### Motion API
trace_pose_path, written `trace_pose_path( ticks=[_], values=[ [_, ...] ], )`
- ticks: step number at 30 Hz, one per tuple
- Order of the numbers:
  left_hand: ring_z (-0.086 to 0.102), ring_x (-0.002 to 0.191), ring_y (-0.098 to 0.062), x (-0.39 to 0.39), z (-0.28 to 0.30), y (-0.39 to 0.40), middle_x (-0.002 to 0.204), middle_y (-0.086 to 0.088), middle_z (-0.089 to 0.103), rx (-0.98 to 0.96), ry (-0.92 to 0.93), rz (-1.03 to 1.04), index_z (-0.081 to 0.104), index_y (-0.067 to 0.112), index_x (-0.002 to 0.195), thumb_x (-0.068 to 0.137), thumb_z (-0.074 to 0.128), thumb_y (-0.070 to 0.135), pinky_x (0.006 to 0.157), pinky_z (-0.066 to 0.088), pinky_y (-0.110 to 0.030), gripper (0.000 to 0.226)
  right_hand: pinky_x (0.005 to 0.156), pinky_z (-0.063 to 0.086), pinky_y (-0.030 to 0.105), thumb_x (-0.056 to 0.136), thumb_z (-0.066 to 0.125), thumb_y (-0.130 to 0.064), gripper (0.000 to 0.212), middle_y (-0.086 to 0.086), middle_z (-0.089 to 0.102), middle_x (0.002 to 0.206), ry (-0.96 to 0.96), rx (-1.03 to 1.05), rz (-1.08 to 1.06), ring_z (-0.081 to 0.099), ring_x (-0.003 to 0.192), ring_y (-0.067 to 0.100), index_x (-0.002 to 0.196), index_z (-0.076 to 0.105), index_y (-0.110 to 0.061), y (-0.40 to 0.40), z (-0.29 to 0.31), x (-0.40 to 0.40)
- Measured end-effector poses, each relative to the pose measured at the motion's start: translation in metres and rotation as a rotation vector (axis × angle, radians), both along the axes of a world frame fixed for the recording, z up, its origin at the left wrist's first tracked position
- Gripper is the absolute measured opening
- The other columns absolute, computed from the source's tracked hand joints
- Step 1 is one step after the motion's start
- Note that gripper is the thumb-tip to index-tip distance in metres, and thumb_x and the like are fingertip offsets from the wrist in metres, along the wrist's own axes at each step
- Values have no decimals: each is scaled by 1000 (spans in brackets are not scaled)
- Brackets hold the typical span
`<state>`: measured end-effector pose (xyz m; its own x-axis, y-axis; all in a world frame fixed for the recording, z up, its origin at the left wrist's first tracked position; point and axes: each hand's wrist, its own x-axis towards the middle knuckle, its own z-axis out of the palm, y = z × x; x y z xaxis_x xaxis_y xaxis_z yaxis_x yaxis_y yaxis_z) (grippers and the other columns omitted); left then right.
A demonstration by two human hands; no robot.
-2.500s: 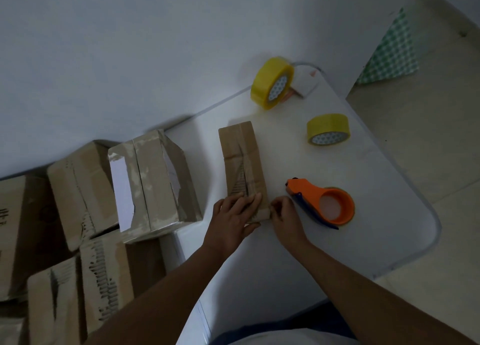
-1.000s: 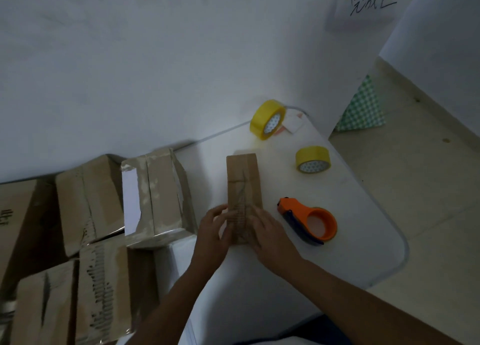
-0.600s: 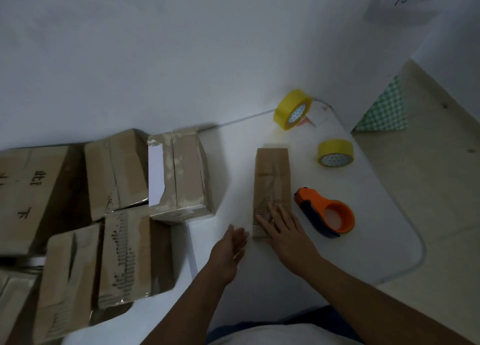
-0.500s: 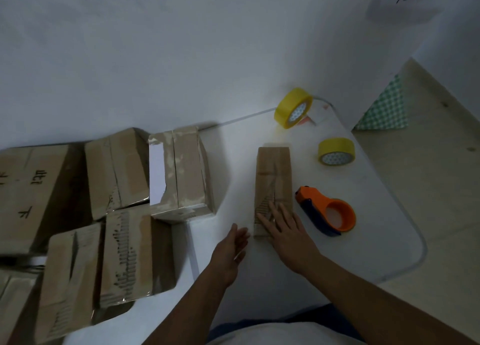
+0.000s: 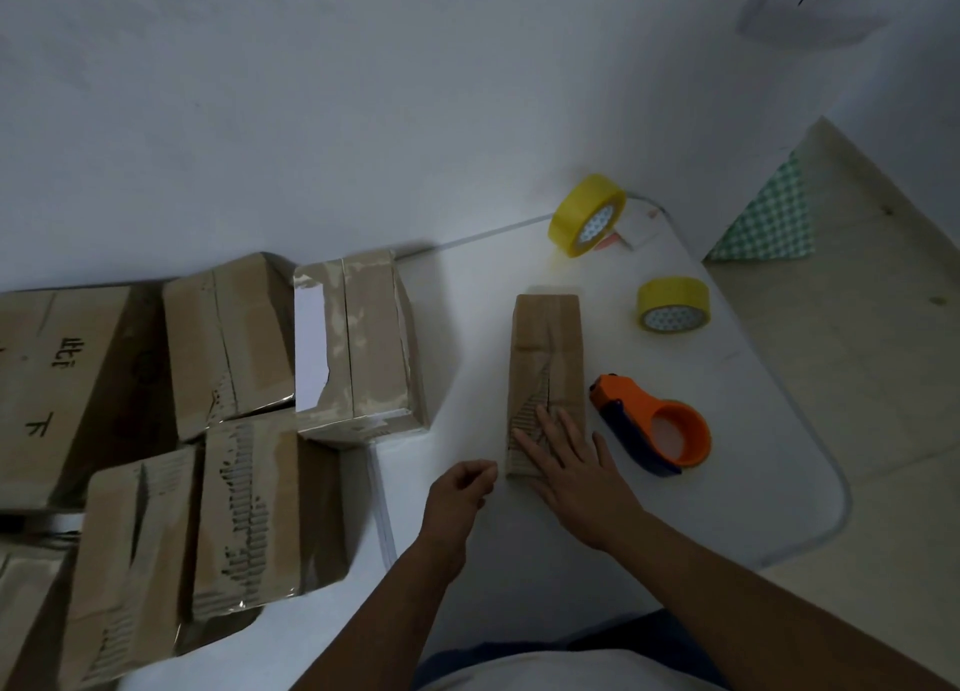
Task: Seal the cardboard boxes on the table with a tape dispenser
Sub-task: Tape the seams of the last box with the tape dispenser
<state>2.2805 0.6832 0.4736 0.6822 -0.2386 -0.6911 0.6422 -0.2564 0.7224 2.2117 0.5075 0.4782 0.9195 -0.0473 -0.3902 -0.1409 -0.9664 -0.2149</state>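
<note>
A narrow brown cardboard box (image 5: 546, 350) lies lengthwise on the white table (image 5: 727, 472). My right hand (image 5: 569, 456) rests flat on its near end, fingers straight. To the left of the box, my left hand (image 5: 457, 493) hovers over the table with loosely curled fingers, holding nothing. The orange tape dispenser (image 5: 652, 430) lies just right of the box, untouched.
Two yellow tape rolls sit at the table's far end, one upright (image 5: 587, 214), one flat (image 5: 672, 304). A taller worn box (image 5: 358, 347) stands left of centre. Several more cardboard boxes (image 5: 244, 503) crowd the left side. The table's rounded edge and bare floor (image 5: 883, 352) lie right.
My left hand let go of the narrow box and drew back to its left. My right hand moved from the box's side to lie flat on its near end.
</note>
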Motion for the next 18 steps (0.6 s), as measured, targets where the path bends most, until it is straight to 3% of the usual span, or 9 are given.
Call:
trace_pose_path(
  ticks=[8,15,18],
  values=[
    [65,94,-12,0,-7,-13,95,4,73,36,-86,19,72,20,95,93,66,16,77,49,-18,6,117,0,55,101,32,-49,75,-5,-40,151,47,19,39,-35,141,20,142,-30,-43,-3,-2,0],
    [65,98,-18,4,-15,-14,100,-3,73,-24,-24,-11,72,14,101,94,64,15,80,51,-21,10,117,4,56,98,42,-44,85,-5,-42,150,78,40,41,-36,140,21,142,-31,-42,-4,-2,2],
    [65,97,-18,3,-12,-16,102,-7,72,-71,25,10,70,12,103,95,63,15,73,52,-18,11,117,7,56,95,50,-41,93,-4,-42,150,94,28,48,-36,140,22,142,-31,-40,-3,0,1]
  ],
)
